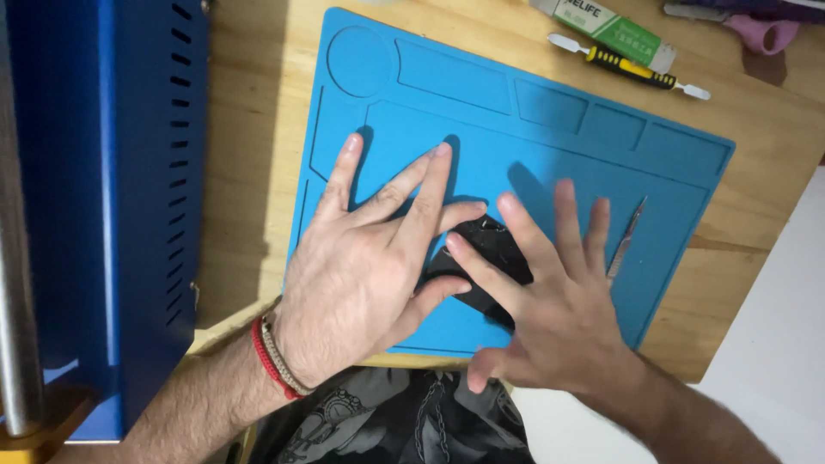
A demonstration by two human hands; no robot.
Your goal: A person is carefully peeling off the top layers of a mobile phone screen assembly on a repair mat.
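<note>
Left hand (365, 275) spread flat, right hand (541, 301) splayed wide, both pressing a black flat device (485, 258) mid blue mat (516, 146), mat's upper half lay bare, scalpel (626, 239) beside right fingers, device mostly hidden.

Both hands hid most of a black device (490, 245) on the blue mat (533, 137); its make-up could not be told. The left hand (361, 275) covered its near-left end, the right hand (550, 318) its lower edge. A pink object (765, 34) was cut off at the frame's top.
</note>
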